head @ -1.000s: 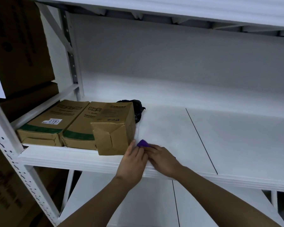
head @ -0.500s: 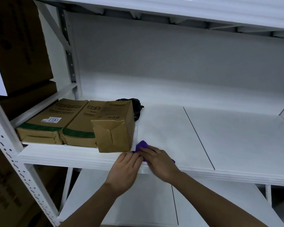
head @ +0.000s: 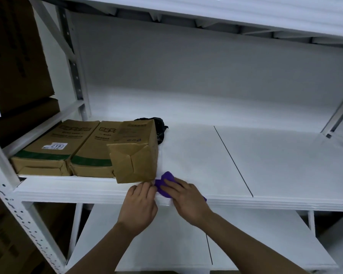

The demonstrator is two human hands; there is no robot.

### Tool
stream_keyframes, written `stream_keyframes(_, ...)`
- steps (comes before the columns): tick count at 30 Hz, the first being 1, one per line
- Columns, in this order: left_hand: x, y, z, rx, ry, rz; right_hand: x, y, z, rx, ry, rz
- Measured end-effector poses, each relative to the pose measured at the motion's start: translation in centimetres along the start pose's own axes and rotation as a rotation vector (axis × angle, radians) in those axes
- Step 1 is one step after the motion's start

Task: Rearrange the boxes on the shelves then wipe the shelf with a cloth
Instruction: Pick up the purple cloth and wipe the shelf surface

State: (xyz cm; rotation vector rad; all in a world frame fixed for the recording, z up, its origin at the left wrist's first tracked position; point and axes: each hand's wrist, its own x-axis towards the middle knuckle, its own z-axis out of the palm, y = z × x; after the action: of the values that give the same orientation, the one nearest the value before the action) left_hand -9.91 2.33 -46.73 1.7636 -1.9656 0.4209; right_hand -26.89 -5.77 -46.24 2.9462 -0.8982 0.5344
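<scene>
- Both your hands sit at the front lip of the shelf [head: 246, 175]: right hand [head: 186, 198] pressed flat on the purple cloth [head: 166, 177], left hand [head: 140, 204] fingers curled, touching its edge, probably pinning it.
- Boxes [head: 87, 147] are bunched far left, so I'd guess that's to clear wiping room.

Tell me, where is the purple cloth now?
The purple cloth lies at the shelf's front edge under the right hand, just right of the tall box.
</scene>
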Motion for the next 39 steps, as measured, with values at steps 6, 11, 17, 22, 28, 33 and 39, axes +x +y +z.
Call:
stream_keyframes(6,0.1,0.1,0.3,-0.021,0.008,0.003,1.0,1.5,-0.7,-0.126,-0.039,0.208)
stream_keyframes(11,0.2,0.8,0.7,-0.012,0.051,-0.061,2.3,-2.6,0.6,-0.092,-0.071,0.223)
stream_keyframes(17,1.0,2.4,1.1,-0.042,0.044,-0.067,-2.3,1.2,-0.3,-0.218,-0.003,0.142)
stream_keyframes(22,2.0,3.8,1.6,-0.058,0.087,-0.034,-1.3,2.4,-0.3,-0.153,0.054,0.38)
stream_keyframes(28,3.3,6.5,2.0,-0.051,0.078,-0.062,-2.1,2.7,-0.9,-0.141,0.024,0.215)
stream_keyframes(33,4.7,9.0,2.9,-0.064,0.036,-0.078,-7.5,9.0,-3.5,-0.186,0.017,0.407)
stream_keyframes(39,5.7,10.9,3.4,-0.062,0.07,-0.087,-6.8,8.8,-3.3,-0.077,0.002,0.708)
